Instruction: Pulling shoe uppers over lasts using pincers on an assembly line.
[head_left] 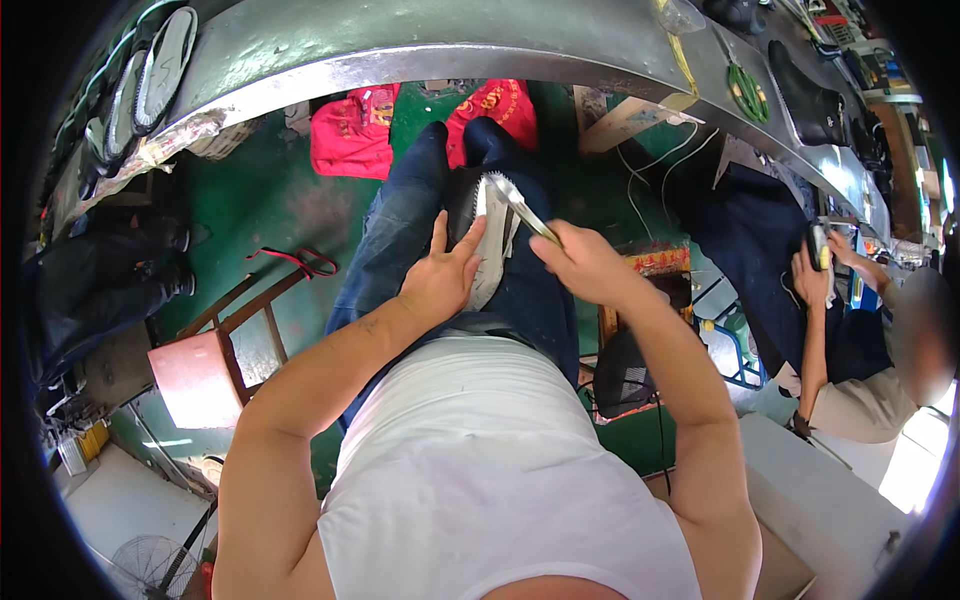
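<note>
On my lap lies a dark shoe upper with its pale grey underside (pixel 490 262) turned up and a white, jagged edge along it. My left hand (pixel 440 276) holds this shoe steady, its fingers reaching forward along the near-left side and over the underside. My right hand (pixel 578 262) is closed around the handle of a silver metal hand tool (pixel 512 198). The tool's metal end rests at or just above the toe part of the shoe; whether it touches, I cannot tell. My right palm hides the rest of the handle.
A curved metal-edged workbench (pixel 400 45) runs across the far side, with grey shoe pieces (pixel 165 65) at its left and a black boot (pixel 800 95) at its right. Red cloths (pixel 352 130) lie beneath. A stool (pixel 195 378) stands left; a co-worker (pixel 850 400) sits at right.
</note>
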